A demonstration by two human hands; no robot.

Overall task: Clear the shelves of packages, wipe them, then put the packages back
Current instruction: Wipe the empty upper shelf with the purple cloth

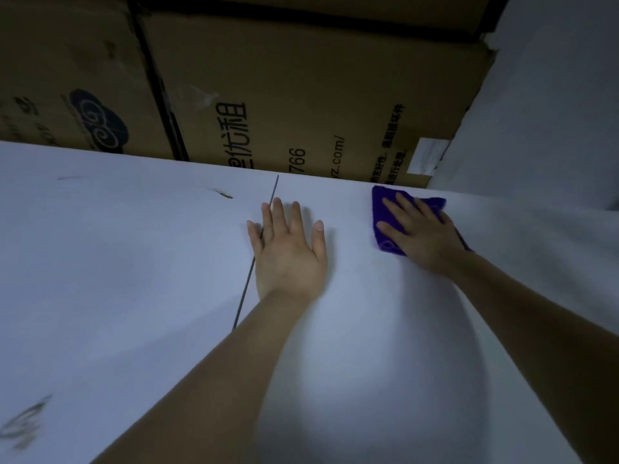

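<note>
So the shelf (134,262) here is a big flat white board, pretty dim lighting, with a thin dark seam (264,229) running front to back where two panels seem to meet. No packages sitting on the part you can see, it's bare white surface. It's not spotless though: there's a small dark smudge (221,194) near the back edge left of the seam, a fainter streak further left, and a blurry greyish mark (23,426) down in the near left corner. The left hand (288,249) is pressed flat on the shelf, palm down, fingers spread and holding nothing, and it sits right over the seam so the line runs under the pinky side. The right hand (418,229) is also laid flat and open, but it's on top of a purple cloth (385,212), pushing it against the shelf rather than gripping it. The cloth looks like a fuzzy microfiber type, deep purple, folded or bunched into a rough rectangle, sticking out past the fingertips and on the thumb side. It's up near the back edge of the shelf, toward the right where a white side wall (542,112) comes in. Behind the shelf edge there are brown cardboard boxes: a big one (318,95) with printed Chinese characters and a partial web address turned sideways, and another box (67,78) on the left with a dark blue swirly cloud logo. Both forearms are bare.
</note>
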